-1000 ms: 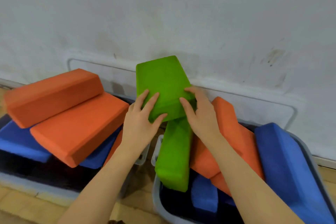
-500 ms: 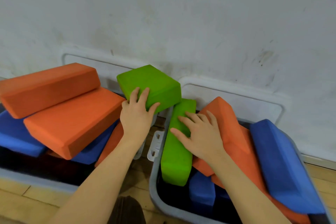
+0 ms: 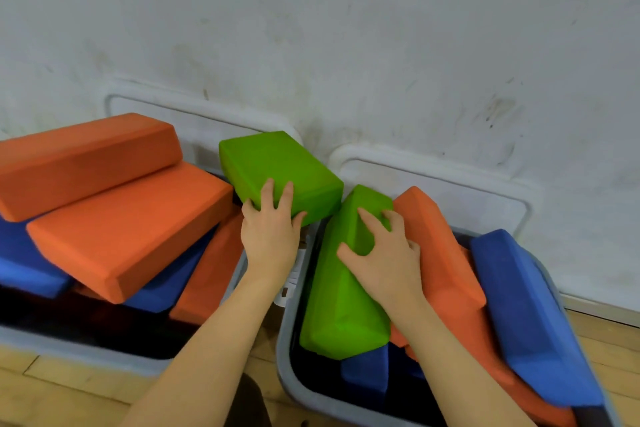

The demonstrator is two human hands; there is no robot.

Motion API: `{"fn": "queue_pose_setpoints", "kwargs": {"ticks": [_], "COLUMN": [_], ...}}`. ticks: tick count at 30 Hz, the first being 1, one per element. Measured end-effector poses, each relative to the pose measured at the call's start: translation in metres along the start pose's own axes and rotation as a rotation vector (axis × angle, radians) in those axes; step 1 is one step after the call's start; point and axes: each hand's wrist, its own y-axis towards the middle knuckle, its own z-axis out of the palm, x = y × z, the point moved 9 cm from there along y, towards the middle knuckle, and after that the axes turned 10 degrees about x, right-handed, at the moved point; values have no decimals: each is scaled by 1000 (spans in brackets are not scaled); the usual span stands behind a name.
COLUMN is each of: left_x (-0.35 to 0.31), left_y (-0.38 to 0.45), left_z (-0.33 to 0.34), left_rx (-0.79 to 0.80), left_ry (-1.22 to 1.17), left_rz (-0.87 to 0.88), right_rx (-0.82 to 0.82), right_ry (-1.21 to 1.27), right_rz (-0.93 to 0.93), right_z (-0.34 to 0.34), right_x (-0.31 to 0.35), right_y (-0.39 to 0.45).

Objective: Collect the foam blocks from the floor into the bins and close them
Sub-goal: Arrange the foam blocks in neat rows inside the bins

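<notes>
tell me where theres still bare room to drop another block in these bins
The dark gap at the front of the left grey plastic bin, below the orange foam blocks. A smaller dark pocket at the right grey bin's front, beside the long green foam block. Elsewhere blocks are piled above the rims.

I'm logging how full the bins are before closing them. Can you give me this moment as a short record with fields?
left bin: orange and blue blocks piled above its rim
right bin: green, orange and blue blocks, sticking out
left hand: holds flat green block between the bins
right hand: fingers curled on tilted green block
lids: leaning on the wall, both bins open
floor: wood, no loose blocks in view
</notes>
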Motion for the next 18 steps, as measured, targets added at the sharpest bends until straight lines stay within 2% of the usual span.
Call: {"fn": "queue_pose_setpoints", "kwargs": {"ticks": [4,8,14,18], "left_x": [6,4,24,14], "left_y": [-4,-4,-27,-11], "left_z": [0,5,22,16], "left_rx": [-1,28,85,33], "left_ry": [-13,31,-32,-88], "left_rz": [-26,22,110,35], "right_rx": [-117,-96,-134,-297], "right_ry": [30,-17,6,67], "right_rz": [3,12,8,-88], "right_z": [-10,2,4,-20], "right_x": [3,4,6,13], "right_y": [-9,-9,-6,-19]}}
